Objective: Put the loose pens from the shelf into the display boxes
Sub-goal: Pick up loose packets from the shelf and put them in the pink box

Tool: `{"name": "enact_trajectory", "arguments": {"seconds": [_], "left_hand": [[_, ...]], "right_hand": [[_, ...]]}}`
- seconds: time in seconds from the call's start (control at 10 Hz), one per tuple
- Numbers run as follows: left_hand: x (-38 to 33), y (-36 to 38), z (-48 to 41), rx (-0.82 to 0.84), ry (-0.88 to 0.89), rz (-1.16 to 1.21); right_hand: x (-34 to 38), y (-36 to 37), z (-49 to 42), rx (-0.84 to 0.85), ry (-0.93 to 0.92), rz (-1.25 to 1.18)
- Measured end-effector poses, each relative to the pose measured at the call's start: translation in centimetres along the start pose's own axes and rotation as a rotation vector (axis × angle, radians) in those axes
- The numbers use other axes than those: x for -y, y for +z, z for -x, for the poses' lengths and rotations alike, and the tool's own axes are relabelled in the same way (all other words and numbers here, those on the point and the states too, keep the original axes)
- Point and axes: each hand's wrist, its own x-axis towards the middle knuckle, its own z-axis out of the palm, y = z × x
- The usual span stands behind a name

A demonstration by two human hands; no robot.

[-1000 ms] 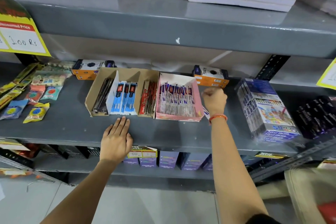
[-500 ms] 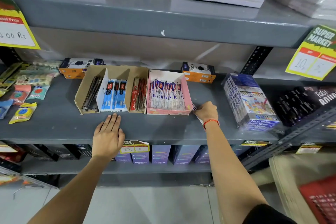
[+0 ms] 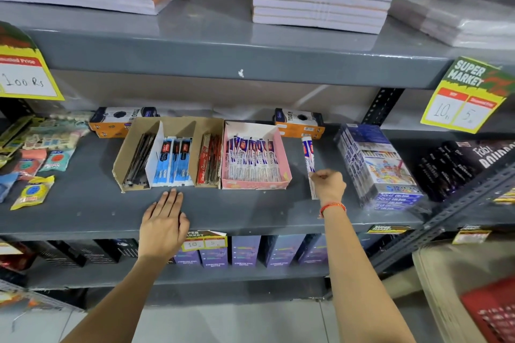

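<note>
Since a half-second ago, right hand (image 3: 328,185) has drawn a wrapped pen (image 3: 308,154) out just right of the pink box (image 3: 284,175); fingers pinch its near end, far end pointing toward the shelf (image 3: 83,200) back. Left hand (image 3: 164,217) lies flat, fingers released, in front of the cardboard box (image 3: 122,159). Judgement: pen is light, stiff, with a slick wrapper; a mid-body grip would steady it.

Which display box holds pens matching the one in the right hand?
The pink box, right of the brown boxes: its pens have the same white-and-purple wrappers as the pen in the right hand.
</note>
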Motion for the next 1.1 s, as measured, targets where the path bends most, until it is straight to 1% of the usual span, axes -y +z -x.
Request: {"name": "enact_trajectory", "arguments": {"seconds": [0.1,0.2,0.3,0.5,0.6,0.7,0.9,1.0,1.1], "left_hand": [[0.0,0.0,0.0,-0.007,-0.001,0.003],[-0.1,0.0,0.0,-0.007,-0.006,0.001],[-0.2,-0.2,0.0,-0.006,-0.015,0.000],[-0.2,-0.3,0.1,0.001,-0.009,0.000],[-0.3,-0.3,0.1,-0.001,-0.014,0.003],[-0.3,-0.4,0.1,-0.001,-0.016,0.008],[-0.3,-0.4,0.1,0.002,-0.012,0.013],[-0.3,-0.4,0.2,0.000,-0.015,0.019],[-0.3,-0.5,0.1,0.007,-0.017,0.034]], "right_hand": [[0.7,-0.3,1.5,0.019,0.010,-0.304],[1.0,0.6,3.8,0.147,0.024,-0.535],[0.8,1.8,6.3,0.226,0.044,-0.602],[0.7,4.2,10.1,0.331,0.033,-0.595],[0.7,5.0,11.0,0.380,-0.003,-0.565],[0.8,5.1,11.1,0.372,0.011,-0.573],[2.0,4.9,8.6,0.284,0.036,-0.554],[3.6,5.5,6.0,0.230,-0.014,-0.400],[5.1,6.5,3.8,0.255,-0.143,-0.165]]}}
